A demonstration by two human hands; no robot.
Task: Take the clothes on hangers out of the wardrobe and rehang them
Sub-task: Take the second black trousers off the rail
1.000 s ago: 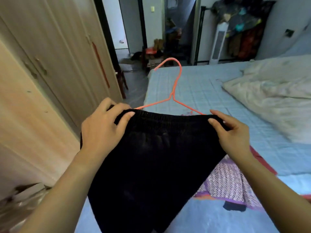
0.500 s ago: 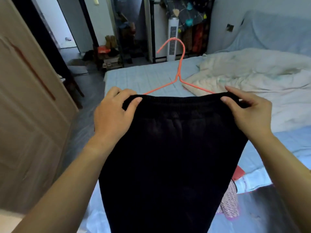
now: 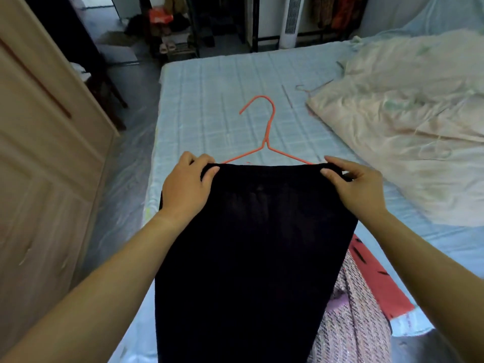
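Observation:
A black garment point(image 3: 251, 258) hangs from an orange wire hanger point(image 3: 267, 134), whose hook sticks out above the waistband. My left hand point(image 3: 187, 188) grips the left end of the waistband. My right hand point(image 3: 358, 188) grips the right end, fingers curled over the top edge. Both hold the garment stretched flat over the near part of the bed point(image 3: 222, 95). The hanger's lower bar is hidden inside the cloth.
The wardrobe point(image 3: 39, 153) stands closed on the left. A cream quilt point(image 3: 408, 116) covers the bed's right side, with another wire hanger point(image 3: 309, 89) at its edge. Pink patterned and red clothes point(image 3: 361, 305) lie under the black garment. Floor runs between wardrobe and bed.
The view has tipped downward and the black garment with its hanger has come lower over the bed. Both hands keep the same hold on the waistband ends.

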